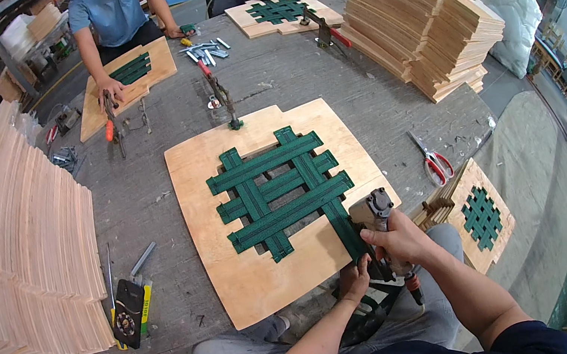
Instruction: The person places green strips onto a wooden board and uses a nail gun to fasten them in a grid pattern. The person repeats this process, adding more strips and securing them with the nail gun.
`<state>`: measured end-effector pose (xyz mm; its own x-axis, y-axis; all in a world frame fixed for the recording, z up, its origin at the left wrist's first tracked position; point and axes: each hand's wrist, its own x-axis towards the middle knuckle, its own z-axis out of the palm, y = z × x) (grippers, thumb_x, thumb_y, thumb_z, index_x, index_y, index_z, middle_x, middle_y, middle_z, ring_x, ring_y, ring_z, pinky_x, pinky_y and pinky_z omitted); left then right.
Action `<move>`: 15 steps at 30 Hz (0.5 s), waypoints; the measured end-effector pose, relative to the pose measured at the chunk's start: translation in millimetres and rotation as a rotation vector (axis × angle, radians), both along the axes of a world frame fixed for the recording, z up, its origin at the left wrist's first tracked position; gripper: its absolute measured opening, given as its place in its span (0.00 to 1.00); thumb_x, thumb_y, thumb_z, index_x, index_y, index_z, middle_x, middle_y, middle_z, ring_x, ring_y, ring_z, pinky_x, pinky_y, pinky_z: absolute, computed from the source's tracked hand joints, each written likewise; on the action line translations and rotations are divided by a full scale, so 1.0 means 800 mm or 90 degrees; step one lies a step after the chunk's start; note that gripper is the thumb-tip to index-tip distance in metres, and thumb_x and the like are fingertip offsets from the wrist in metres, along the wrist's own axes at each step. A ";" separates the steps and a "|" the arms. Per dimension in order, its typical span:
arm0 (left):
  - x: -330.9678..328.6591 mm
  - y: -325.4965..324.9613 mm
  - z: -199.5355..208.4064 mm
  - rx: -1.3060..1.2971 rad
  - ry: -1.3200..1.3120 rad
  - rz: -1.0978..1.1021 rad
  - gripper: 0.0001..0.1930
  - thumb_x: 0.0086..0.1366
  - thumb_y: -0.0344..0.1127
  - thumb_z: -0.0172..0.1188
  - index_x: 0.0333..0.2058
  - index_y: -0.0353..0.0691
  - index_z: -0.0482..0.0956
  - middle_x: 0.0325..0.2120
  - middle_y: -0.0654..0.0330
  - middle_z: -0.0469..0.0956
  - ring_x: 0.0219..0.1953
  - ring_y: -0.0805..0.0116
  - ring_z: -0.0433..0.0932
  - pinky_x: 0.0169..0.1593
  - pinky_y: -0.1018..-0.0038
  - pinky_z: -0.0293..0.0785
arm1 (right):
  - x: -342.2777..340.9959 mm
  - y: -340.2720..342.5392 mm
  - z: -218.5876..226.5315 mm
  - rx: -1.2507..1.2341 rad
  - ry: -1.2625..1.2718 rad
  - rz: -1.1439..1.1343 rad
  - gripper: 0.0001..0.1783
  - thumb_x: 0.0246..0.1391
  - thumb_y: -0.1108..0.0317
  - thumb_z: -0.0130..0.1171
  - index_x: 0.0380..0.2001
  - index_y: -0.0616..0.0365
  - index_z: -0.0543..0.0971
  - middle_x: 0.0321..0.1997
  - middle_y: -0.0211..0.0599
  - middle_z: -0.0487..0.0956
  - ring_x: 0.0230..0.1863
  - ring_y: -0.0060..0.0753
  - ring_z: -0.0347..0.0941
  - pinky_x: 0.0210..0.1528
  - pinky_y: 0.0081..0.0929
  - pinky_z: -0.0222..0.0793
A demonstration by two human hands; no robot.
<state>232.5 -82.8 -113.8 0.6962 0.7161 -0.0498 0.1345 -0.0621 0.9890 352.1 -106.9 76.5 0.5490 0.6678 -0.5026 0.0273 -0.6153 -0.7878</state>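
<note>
A plywood panel (265,290) lies on the table in front of me, with green webbing straps (265,165) woven across its cut-out. One strap runs down to the panel's near right edge. There my left hand (354,282) pinches the strap's lower length, and more webbing hangs toward my lap. My right hand (402,238) is wrapped round an air staple gun (372,208), whose metal head stands over the panel's near right edge, beside the strap. A hose fitting sticks out below the grip. The gun's nose is hidden. A toggle clamp (219,88) presses on the panel's far edge.
Plywood stacks stand left (26,245) and far right (415,17). Red-handled scissors (436,164) lie right, above a finished webbed panel (484,217) leaning below the table edge. A tape dispenser (126,315) sits left. Two co-workers handle panels (161,62) across the table.
</note>
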 end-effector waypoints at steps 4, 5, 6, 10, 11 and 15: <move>-0.002 0.003 0.009 -0.028 0.005 -0.014 0.19 0.76 0.50 0.50 0.39 0.40 0.81 0.38 0.50 0.82 0.45 0.46 0.79 0.51 0.55 0.72 | -0.003 0.001 -0.003 0.009 -0.042 0.011 0.16 0.63 0.61 0.67 0.40 0.64 0.76 0.20 0.28 0.75 0.18 0.22 0.72 0.20 0.26 0.64; -0.003 0.003 0.011 -0.044 0.028 -0.024 0.19 0.76 0.50 0.50 0.40 0.40 0.81 0.38 0.50 0.83 0.45 0.46 0.79 0.52 0.55 0.72 | -0.004 0.000 -0.005 0.013 -0.061 0.014 0.15 0.63 0.62 0.67 0.39 0.64 0.76 0.19 0.27 0.75 0.18 0.21 0.71 0.20 0.26 0.63; -0.005 0.001 0.013 -0.060 0.053 -0.035 0.19 0.76 0.50 0.50 0.40 0.40 0.81 0.38 0.50 0.83 0.46 0.46 0.80 0.52 0.55 0.72 | -0.004 -0.003 -0.007 0.005 -0.045 0.011 0.14 0.63 0.62 0.66 0.39 0.63 0.76 0.18 0.27 0.74 0.18 0.21 0.70 0.20 0.26 0.63; 0.000 0.005 -0.004 -0.012 0.015 -0.022 0.20 0.76 0.49 0.49 0.47 0.38 0.81 0.44 0.44 0.82 0.51 0.42 0.78 0.56 0.54 0.71 | -0.017 0.009 0.008 0.051 -0.041 0.029 0.12 0.63 0.65 0.66 0.36 0.63 0.78 0.16 0.27 0.73 0.16 0.21 0.69 0.20 0.26 0.62; 0.001 0.003 -0.010 0.011 0.010 -0.002 0.21 0.76 0.49 0.49 0.48 0.38 0.81 0.45 0.42 0.82 0.52 0.40 0.77 0.56 0.53 0.71 | -0.023 0.011 0.007 0.075 -0.046 0.035 0.12 0.63 0.65 0.66 0.36 0.63 0.78 0.16 0.28 0.73 0.16 0.21 0.68 0.20 0.26 0.62; 0.001 0.002 -0.018 0.038 0.027 -0.006 0.21 0.75 0.46 0.48 0.51 0.33 0.79 0.47 0.37 0.80 0.53 0.35 0.76 0.56 0.49 0.71 | -0.026 0.014 0.008 0.035 -0.092 0.055 0.11 0.64 0.66 0.65 0.39 0.64 0.77 0.17 0.27 0.74 0.17 0.21 0.69 0.20 0.26 0.63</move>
